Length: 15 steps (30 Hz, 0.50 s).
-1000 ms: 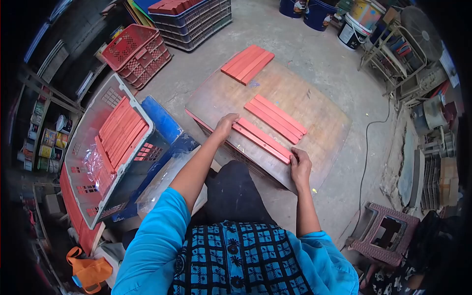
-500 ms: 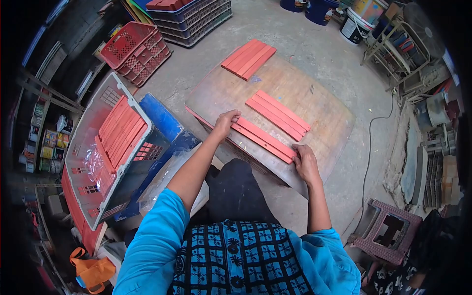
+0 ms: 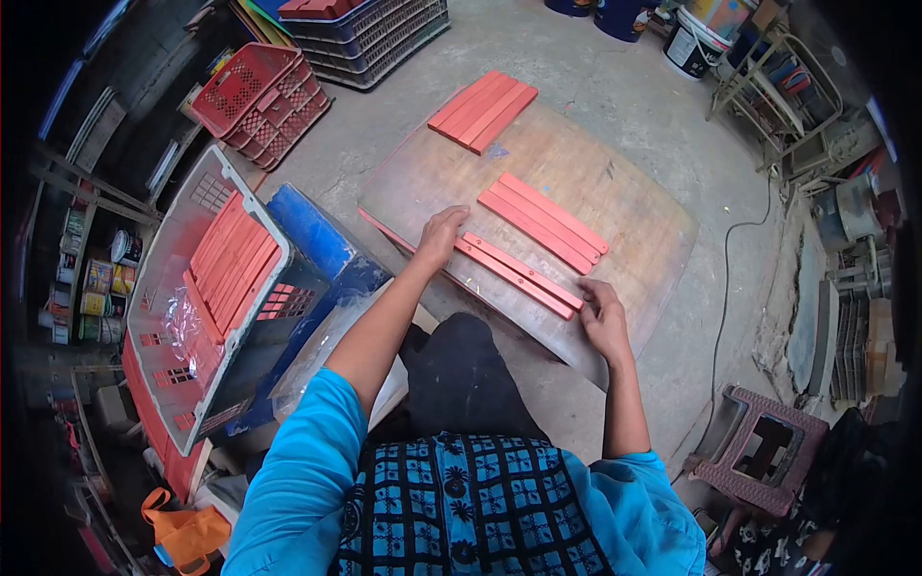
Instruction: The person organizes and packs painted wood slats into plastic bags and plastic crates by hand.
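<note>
Two narrow red wooden strips (image 3: 521, 280) lie side by side near the close edge of a worn wooden board (image 3: 653, 226), with small holes along their upper faces. At their left end is my left hand (image 3: 444, 237), fingers stretched out past the strip ends. My right hand (image 3: 603, 322) is by the right end, thumb and forefinger apart around the tips; whether it touches them is hard to see. Just beyond lies a group of wider red strips (image 3: 543, 223), flat and side by side. Another group of red strips (image 3: 483, 110) sits at the board's far end.
To my left, a grey plastic crate (image 3: 257, 197) holds many red strips, beside a blue container (image 3: 312, 230). Behind stand a red crate (image 3: 264, 106) and stacked dark crates (image 3: 375, 48). A plastic stool (image 3: 759, 451) is at right, near a floor cable (image 3: 725, 288).
The two near strips have turned so their holed faces show, and a gap has appeared between them. My fingers have loosened at both ends.
</note>
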Tool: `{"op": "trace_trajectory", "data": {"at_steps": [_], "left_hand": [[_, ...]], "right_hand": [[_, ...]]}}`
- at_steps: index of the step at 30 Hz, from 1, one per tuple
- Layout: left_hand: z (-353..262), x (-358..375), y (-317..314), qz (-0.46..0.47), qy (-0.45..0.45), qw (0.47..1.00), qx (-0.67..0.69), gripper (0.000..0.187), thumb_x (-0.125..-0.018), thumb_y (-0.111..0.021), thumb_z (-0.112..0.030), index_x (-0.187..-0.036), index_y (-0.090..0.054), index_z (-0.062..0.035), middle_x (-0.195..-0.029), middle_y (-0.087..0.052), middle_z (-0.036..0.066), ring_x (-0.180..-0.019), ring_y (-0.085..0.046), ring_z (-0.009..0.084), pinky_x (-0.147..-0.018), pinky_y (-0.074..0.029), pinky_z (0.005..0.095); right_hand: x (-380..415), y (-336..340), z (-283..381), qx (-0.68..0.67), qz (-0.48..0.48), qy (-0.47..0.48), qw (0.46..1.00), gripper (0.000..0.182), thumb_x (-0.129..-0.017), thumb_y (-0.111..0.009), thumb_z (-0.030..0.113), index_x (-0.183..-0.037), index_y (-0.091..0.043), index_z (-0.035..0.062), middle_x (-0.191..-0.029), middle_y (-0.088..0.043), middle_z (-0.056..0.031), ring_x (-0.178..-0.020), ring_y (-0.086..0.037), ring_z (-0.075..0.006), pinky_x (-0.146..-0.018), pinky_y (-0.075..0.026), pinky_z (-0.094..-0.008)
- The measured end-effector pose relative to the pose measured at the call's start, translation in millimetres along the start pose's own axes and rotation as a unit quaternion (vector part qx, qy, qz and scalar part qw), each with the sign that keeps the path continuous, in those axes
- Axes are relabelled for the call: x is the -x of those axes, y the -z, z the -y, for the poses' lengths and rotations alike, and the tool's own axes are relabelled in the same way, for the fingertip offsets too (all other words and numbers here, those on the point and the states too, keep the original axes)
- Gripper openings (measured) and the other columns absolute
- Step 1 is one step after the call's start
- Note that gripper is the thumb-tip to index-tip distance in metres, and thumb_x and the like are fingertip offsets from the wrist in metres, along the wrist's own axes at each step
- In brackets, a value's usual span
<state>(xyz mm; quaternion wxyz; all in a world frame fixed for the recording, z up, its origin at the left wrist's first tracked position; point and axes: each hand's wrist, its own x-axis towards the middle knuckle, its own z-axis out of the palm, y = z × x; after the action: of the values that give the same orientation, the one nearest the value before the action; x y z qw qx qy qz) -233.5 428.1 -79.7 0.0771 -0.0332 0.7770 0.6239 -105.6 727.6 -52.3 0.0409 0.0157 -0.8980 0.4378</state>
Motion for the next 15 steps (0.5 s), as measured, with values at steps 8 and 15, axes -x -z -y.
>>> {"op": "trace_trajectory", "data": {"at_steps": [8,15], "left_hand": [[-11.4,-35.4,-23.7,-0.002,0.098,0.99,0.106,0.055,-0.087,-0.047,-0.042,-0.12,-0.054,0.001,-0.121,-0.054,0.01,-0.101,-0.051,0.0194,-0.093,-0.037,0.0312],[-5.5,-21.1,-5.3,0.017,0.09,0.994,0.06,0.05,-0.089,-0.046,-0.039,-0.106,-0.061,0.0046,-0.101,-0.064,0.013,-0.095,-0.056,0.0209,-0.085,-0.042,0.0303]], "right_hand": [[-24.4,-22.3,-18.7,-0.18,-0.125,-0.214,0.952,0.02,-0.083,-0.061,0.007,-0.1,-0.064,-0.0027,-0.078,-0.065,-0.0099,-0.071,-0.061,-0.0125,-0.069,-0.049,-0.0254],[-6.8,-21.7,-25.6,-0.201,-0.119,-0.143,0.962,0.012,-0.081,-0.06,-0.002,-0.093,-0.06,-0.0028,-0.084,-0.063,-0.0065,-0.073,-0.057,-0.0083,-0.066,-0.046,-0.022]]}}
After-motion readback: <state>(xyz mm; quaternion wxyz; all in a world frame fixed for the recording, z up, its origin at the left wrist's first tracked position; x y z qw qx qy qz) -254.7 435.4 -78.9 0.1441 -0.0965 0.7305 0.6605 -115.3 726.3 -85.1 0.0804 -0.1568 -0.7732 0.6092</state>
